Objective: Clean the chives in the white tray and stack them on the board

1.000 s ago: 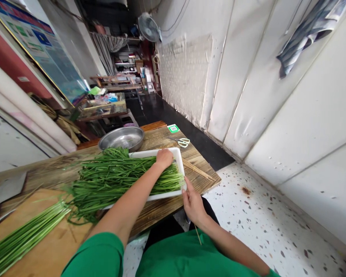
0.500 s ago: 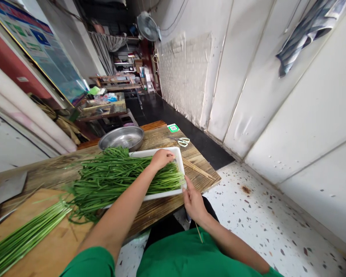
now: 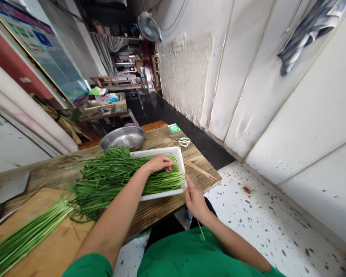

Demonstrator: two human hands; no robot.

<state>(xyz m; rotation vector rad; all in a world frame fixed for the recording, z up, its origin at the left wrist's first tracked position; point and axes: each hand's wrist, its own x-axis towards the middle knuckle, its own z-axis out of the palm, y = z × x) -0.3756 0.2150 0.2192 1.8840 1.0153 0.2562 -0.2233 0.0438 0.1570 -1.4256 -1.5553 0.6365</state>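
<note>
Chives (image 3: 123, 177) lie heaped on the white tray (image 3: 177, 153) straight ahead of the person, stalks running left to right, cut ends pointing right toward the tray's short edge. Left hand (image 3: 158, 163) rests on top of the pile near those ends, fingers curled as if gathering a few stalks; whether any are actually pinched I cannot tell from here. Right hand (image 3: 196, 201) waits just beside the tray's near right corner, closed around a thin bamboo skewer (image 3: 201, 230) whose tail points back toward the green shirt. So the left hand is on the greens, and the right a short way off.

By count: one tray, one heap on it, one second bundle of chives (image 3: 25, 238) on the cutting board (image 3: 53, 246), one steel bowl (image 3: 122, 137), one cleaver (image 3: 7, 192), one pair of scissors (image 3: 184, 142), and a small cluster of spare skewers (image 3: 198, 169) on the table (image 3: 158, 209).
</note>
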